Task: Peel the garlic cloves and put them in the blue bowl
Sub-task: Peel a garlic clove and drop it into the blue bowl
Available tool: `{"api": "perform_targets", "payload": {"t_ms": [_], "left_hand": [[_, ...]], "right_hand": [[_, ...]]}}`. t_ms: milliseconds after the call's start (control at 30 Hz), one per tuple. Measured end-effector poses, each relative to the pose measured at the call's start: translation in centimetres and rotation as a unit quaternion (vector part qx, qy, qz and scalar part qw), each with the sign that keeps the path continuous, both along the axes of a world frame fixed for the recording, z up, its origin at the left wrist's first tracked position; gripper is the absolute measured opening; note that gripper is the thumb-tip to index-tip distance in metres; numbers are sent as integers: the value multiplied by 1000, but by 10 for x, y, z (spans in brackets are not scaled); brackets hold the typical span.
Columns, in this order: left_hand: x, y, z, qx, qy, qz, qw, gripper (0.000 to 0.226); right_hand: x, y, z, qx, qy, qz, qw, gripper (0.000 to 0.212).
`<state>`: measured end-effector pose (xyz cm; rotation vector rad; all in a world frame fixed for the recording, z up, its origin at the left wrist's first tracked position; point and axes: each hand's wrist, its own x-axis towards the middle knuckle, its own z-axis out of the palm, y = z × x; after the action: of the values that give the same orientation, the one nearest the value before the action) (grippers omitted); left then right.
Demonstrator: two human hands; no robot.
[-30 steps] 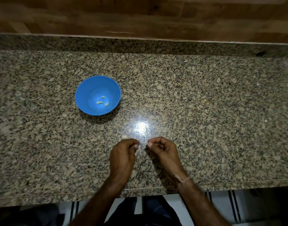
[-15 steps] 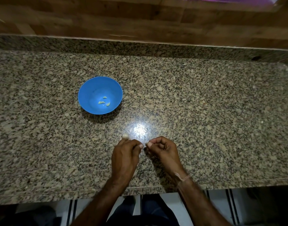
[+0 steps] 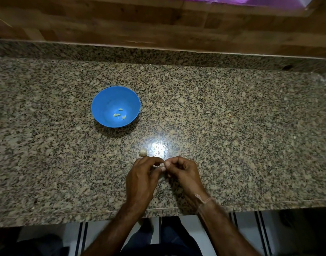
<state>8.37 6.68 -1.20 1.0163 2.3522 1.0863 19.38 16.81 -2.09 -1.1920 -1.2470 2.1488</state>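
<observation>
The left hand [image 3: 140, 180] and right hand [image 3: 184, 174] are meeting over the surface [image 3: 232, 126], both pinching one small pale clove [image 3: 161, 165] between curled fingertips (it is mostly hidden). Three peeled cloves [image 3: 119, 114] are lying in the one blue bowl [image 3: 103, 100]. One pale garlic piece [image 3: 143, 152] is sitting just beyond the left hand.

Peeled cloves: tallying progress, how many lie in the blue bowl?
3 peeled cloves, clustered on the floor of the blue bowl: one farthest back, one at left, one at right. None looks hidden.
</observation>
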Motion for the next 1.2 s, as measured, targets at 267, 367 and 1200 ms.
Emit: {"api": "perform_targets", "payload": {"t_ms": [267, 367, 1200], "left_hand": [[-30, -35, -23, -10, 28, 82, 996, 3], [-39, -49, -34, -34, 46, 85, 995, 6], [52, 33, -41, -49, 41, 29, 998, 23]], "right_hand": [[13, 11, -13, 205, -109, 34, 972, 26], [26, 11, -16, 268, -154, 48, 950, 35], [73, 50, -26, 332, -153, 131, 922, 42]]}}
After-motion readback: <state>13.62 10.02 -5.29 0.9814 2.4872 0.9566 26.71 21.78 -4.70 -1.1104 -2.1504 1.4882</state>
